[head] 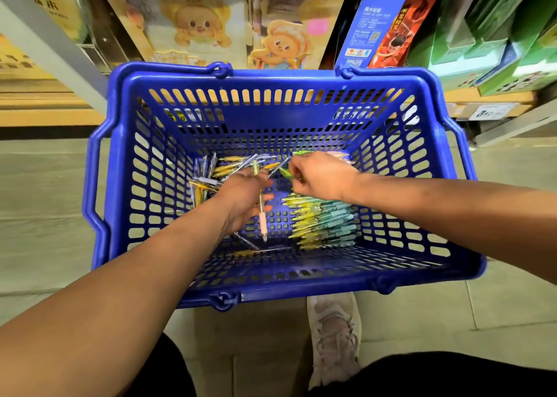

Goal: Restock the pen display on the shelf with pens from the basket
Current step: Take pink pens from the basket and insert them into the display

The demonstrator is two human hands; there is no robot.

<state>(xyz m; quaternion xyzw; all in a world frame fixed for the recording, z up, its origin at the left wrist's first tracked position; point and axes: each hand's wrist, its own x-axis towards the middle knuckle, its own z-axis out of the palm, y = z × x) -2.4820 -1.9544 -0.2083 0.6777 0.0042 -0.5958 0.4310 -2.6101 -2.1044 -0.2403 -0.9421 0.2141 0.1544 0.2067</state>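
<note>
A blue plastic basket [271,119] stands on the floor in front of the shelf. Inside lie loose pens at the back left [211,173] and a tidy bundle of yellow and teal pens [322,223] at the right. My left hand [241,197] reaches into the basket and holds a pale pink pen [262,218] that points down toward me. Just to its right, my right hand [319,179] pinches a green pen [284,172] over the basket's middle. The pen display is out of view.
The low shelf behind the basket holds cartoon bear boxes [196,25], a blue and red box [382,25] and green boxes [497,40]. A price tag [485,113] sits on the shelf edge. My shoe [334,336] rests on the tiled floor below the basket.
</note>
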